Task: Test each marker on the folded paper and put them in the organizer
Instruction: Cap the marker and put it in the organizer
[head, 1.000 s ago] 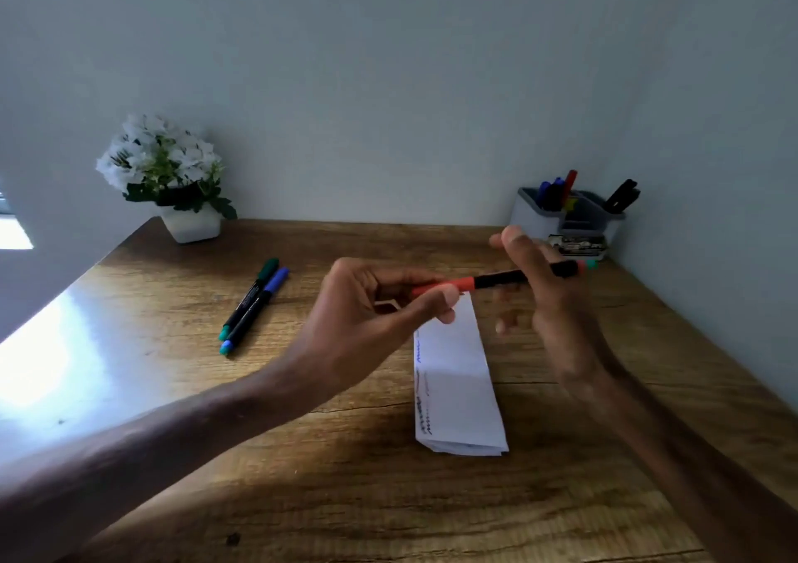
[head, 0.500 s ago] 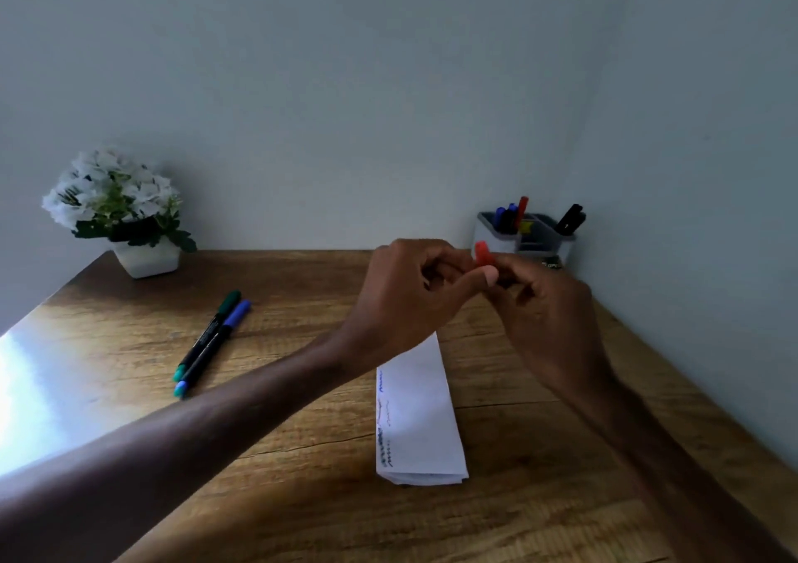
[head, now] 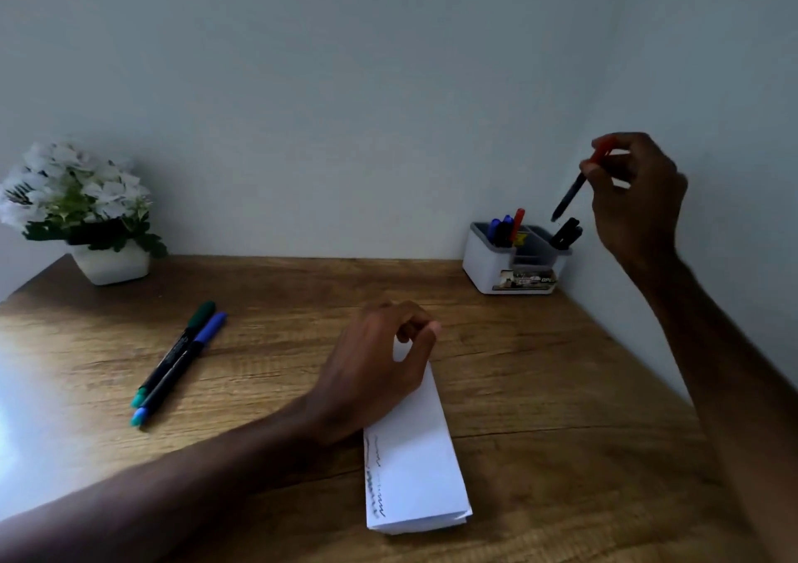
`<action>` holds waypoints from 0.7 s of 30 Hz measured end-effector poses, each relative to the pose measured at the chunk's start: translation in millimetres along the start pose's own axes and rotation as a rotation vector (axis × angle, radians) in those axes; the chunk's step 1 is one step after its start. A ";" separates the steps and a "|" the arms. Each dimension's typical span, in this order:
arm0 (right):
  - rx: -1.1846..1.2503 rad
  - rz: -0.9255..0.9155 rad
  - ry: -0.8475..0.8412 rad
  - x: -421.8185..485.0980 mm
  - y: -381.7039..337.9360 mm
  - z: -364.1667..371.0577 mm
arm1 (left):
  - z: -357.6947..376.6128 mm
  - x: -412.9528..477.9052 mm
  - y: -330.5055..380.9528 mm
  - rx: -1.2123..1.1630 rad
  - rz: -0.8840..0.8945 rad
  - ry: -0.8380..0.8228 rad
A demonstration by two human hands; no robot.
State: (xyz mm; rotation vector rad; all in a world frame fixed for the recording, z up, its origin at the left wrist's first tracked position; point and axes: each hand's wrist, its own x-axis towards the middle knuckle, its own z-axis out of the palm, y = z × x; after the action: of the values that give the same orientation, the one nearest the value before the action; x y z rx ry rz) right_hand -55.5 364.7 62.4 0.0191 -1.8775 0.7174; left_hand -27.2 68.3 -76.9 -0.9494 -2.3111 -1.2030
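Since the marker [head: 569, 197] hangs nearly vertical, red end up, it reads as lined up for a drop into the organizer [head: 483, 268]. Right hand [head: 634, 199] pinches it near the top with fingertips and thumb, leaving the black body free below. The lower end sits just above the right-hand compartment, near the black markers there but not touching them. Left hand [head: 375, 368] rests on the far end of the paper [head: 414, 467], fingers loosely curled and gripping nothing I can see, probably pinning the sheet. Scribbles run along the paper's left edge. Green marker [head: 201, 316] and blue marker [head: 211, 329] lie side by side on the table [head: 539, 389], well left, likely untested.
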 end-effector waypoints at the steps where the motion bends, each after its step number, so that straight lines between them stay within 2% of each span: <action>1: -0.023 -0.006 -0.007 5.0 6.1 3.3 | 0.4 0.4 -1.2 -0.013 -0.005 0.010; 7: -0.196 0.011 -0.149 5.5 43.9 18.9 | 0.1 1.3 -1.3 -0.025 -0.020 0.021; 12: -0.242 0.043 -0.205 -6.1 60.3 19.7 | 1.3 1.4 -1.4 -0.031 -0.019 0.018; 16: -0.257 0.067 -0.195 -7.9 64.1 17.2 | 2.0 1.0 -2.4 -0.032 -0.019 0.023; 21: -0.179 -0.010 -0.068 -22.7 42.0 12.8 | 1.3 1.5 0.1 -0.025 -0.027 0.022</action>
State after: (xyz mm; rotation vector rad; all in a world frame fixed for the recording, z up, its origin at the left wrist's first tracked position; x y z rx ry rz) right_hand -70.7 385.9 20.4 -0.0617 -1.9996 0.5451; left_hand -28.2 70.0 -76.7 -0.9118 -2.3041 -1.2496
